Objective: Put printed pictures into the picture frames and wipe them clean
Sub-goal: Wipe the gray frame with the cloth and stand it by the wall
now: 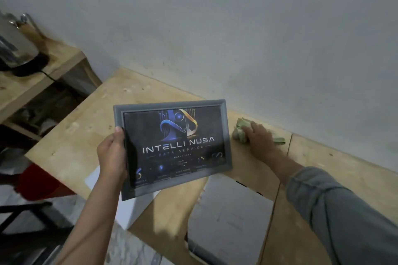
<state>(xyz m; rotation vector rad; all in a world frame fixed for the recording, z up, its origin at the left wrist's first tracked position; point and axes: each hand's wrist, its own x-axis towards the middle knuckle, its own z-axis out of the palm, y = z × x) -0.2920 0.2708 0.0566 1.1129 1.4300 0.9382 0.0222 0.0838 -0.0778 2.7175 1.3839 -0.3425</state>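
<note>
Wiping should go well if the left hand keeps gripping the picture frame steady while the right hand, fingers clutching the cloth on the worktop, lifts it across.

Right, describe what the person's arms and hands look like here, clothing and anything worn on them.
Both hands are bare: no gloves, rings or watch visible. The left hand leads to a forearm uncovered down to the frame's bottom edge, with no sleeve in view. The right hand has a bare wrist and lower forearm, then a grey-blue denim-like sleeve, creased and bunched above the wrist. No markings show on either.
</note>
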